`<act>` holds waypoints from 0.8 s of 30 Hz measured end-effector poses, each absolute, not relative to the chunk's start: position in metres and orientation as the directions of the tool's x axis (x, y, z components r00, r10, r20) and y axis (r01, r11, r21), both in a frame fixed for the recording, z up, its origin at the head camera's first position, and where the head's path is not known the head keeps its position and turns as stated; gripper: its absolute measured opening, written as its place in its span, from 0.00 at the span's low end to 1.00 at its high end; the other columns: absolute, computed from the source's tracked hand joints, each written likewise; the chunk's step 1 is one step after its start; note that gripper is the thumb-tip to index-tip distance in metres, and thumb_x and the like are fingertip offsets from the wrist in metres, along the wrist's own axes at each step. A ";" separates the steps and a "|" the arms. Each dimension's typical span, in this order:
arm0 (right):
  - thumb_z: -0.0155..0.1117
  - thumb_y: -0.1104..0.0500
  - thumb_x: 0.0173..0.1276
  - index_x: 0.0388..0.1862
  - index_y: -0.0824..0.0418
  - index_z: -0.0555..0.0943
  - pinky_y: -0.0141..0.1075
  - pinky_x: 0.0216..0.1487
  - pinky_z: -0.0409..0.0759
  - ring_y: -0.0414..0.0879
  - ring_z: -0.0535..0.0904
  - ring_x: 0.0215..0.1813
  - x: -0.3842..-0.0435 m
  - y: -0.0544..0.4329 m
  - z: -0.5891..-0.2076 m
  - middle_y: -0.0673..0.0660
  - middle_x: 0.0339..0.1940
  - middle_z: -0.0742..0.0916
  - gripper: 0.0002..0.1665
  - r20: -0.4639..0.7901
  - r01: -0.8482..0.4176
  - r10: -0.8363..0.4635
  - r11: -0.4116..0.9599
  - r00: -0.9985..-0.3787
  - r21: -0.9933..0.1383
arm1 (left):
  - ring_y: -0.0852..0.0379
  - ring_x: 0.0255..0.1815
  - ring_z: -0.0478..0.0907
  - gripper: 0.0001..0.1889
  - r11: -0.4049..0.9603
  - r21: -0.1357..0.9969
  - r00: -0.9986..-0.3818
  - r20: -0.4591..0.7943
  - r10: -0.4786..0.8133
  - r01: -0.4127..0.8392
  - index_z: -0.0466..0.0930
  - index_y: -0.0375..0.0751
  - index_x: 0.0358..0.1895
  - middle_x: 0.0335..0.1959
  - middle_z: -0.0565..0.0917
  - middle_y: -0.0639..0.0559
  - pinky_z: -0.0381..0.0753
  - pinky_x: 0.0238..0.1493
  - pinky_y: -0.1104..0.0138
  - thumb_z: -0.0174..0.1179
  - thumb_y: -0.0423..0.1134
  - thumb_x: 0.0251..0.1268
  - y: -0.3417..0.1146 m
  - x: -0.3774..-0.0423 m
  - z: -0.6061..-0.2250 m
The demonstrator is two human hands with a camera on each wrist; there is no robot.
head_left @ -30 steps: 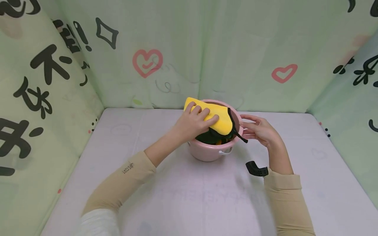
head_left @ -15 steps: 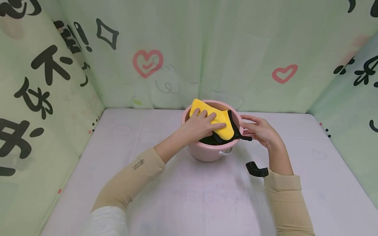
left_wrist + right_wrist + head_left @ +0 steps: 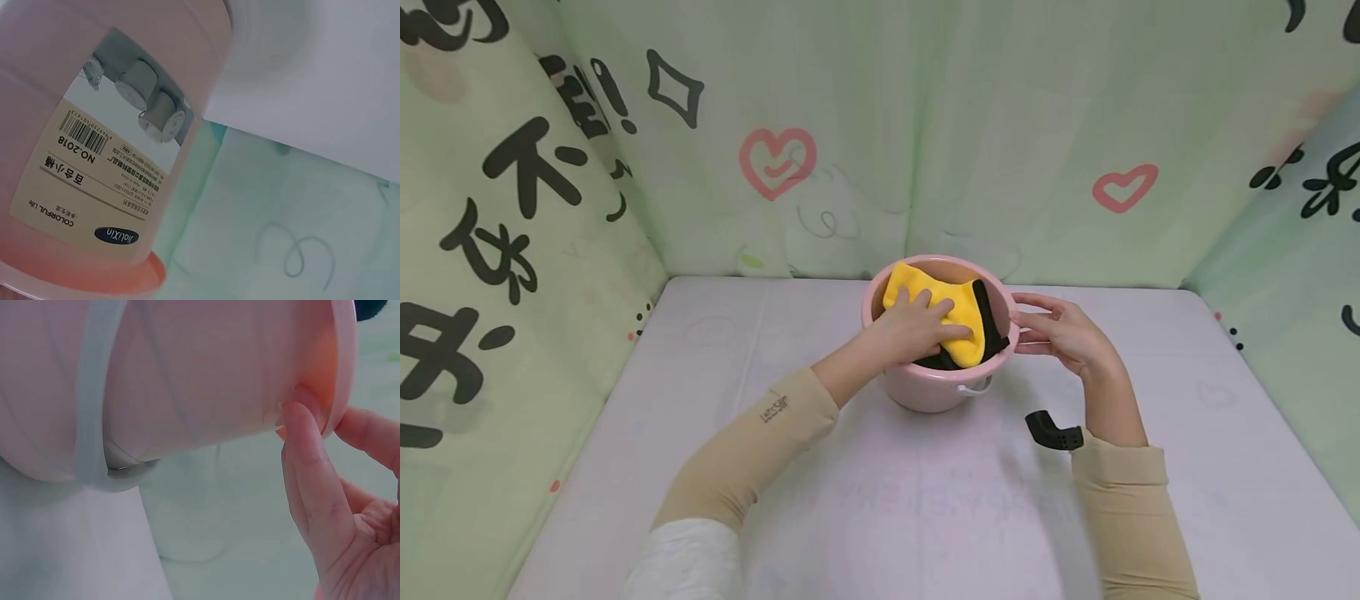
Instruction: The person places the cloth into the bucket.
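Observation:
In the head view a pink bucket [image 3: 928, 390] stands upright near the table's back edge. Inside its mouth lies a soft yellow fabric item [image 3: 967, 300] with a black part along its right side; its exact kind cannot be told. My left hand [image 3: 913, 329] presses on the fabric from above, its fingers and thumb spread over it. On the bucket's right side, my right hand [image 3: 1063, 329] rests its fairly straight fingers against the rim. The right wrist view has those fingertips [image 3: 300, 415] touching the wall just below the rim. The left wrist view shows the labelled bucket wall.
A pale handle [image 3: 94, 400] hangs on the bucket's side. The white table [image 3: 925, 500] extends in front, and a patterned green curtain [image 3: 1000, 125] closes off the back and sides. A black curved piece [image 3: 1052, 431] sits at the right wrist.
My left hand has moved right and down with the yellow fabric, which now sits lower inside the bucket. Its black strap no longer sticks out past the rim. The right hand stays put.

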State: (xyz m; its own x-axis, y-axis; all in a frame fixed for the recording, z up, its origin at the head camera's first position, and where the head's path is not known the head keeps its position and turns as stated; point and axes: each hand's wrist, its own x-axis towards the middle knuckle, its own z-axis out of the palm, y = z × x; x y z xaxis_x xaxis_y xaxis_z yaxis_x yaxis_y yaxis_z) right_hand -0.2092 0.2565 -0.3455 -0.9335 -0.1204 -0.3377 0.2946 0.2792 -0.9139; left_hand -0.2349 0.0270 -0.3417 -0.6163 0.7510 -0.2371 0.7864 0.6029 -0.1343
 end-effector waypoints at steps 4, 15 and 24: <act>0.59 0.49 0.64 0.71 0.61 0.54 0.35 0.42 0.81 0.39 0.82 0.35 -0.210 0.256 -0.346 0.56 0.48 0.77 0.43 -0.337 0.292 -0.114 0.299 -0.934 -0.909 | 0.41 0.67 0.53 0.26 0.612 -0.111 -0.615 -0.287 0.735 0.783 0.53 0.71 0.68 0.69 0.56 0.51 0.51 0.65 0.43 0.47 0.49 0.68 0.030 -0.237 -0.343; 0.61 0.49 0.62 0.71 0.62 0.55 0.36 0.42 0.81 0.40 0.83 0.35 -0.213 0.252 -0.347 0.54 0.45 0.79 0.43 -0.340 0.296 -0.111 0.293 -0.934 -0.909 | 0.42 0.69 0.50 0.28 0.624 -0.097 -0.615 -0.339 0.712 0.775 0.51 0.71 0.69 0.70 0.54 0.51 0.48 0.66 0.43 0.46 0.50 0.68 0.030 -0.239 -0.345; 0.60 0.49 0.63 0.71 0.61 0.55 0.38 0.45 0.80 0.40 0.83 0.37 -0.214 0.253 -0.347 0.58 0.50 0.77 0.42 -0.346 0.296 -0.117 0.312 -0.931 -0.903 | 0.42 0.69 0.49 0.27 0.666 0.089 -0.605 -0.345 0.718 0.740 0.55 0.67 0.68 0.70 0.55 0.51 0.46 0.69 0.48 0.49 0.50 0.66 0.020 -0.241 -0.332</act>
